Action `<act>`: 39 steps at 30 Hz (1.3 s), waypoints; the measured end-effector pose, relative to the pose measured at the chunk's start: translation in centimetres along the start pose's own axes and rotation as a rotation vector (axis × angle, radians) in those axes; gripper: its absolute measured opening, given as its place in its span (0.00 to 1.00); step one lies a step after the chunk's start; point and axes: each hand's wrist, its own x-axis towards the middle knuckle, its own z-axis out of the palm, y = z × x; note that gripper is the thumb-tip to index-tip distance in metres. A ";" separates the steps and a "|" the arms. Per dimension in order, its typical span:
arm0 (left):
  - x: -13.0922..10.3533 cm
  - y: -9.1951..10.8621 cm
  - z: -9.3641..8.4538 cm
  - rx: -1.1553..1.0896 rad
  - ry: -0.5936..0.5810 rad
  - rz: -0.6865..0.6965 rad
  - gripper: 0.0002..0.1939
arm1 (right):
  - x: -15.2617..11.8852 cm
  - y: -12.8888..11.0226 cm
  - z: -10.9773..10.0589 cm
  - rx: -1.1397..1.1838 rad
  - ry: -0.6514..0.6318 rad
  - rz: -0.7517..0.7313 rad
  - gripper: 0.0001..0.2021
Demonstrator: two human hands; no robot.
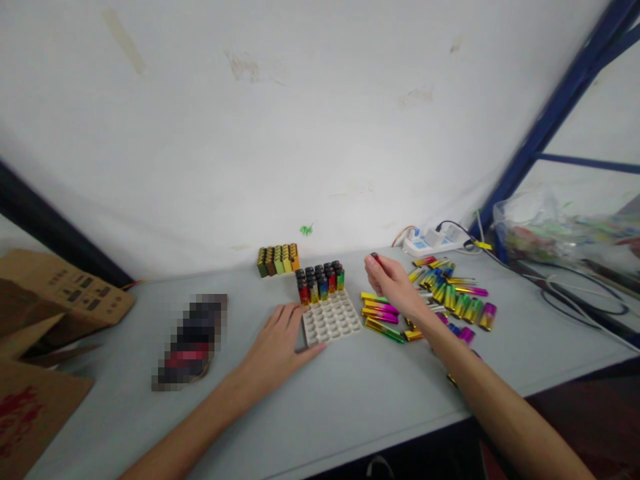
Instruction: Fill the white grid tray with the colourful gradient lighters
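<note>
My right hand [387, 280] is closed and raised above the table, gripping a lighter [376, 259] whose dark top shows above the fingers; the rest is hidden. My left hand [283, 337] lies stretched against the left side of a pale tray [333, 317] with rows of holes, thumb apart near its front edge. Several black-topped lighters [323, 283] in shiny red, gold, blue and green stand upright in the tray's back rows. To the right, many shiny multicoloured lighters [383, 310] lie loose on the table, partly hidden by my right forearm.
A block of green, brown and yellow lighters [279, 260] stands by the wall. A white power strip [435, 241] with cables sits at the back right. A pixelated dark object [193, 343] lies left. Cardboard boxes [65, 283] crowd the left edge; a blue frame [537, 143] rises right.
</note>
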 end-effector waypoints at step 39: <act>0.0 0.6 -0.3 0.010 -0.001 0.018 0.29 | -0.3 1.2 2.7 -0.480 -0.125 -0.265 0.17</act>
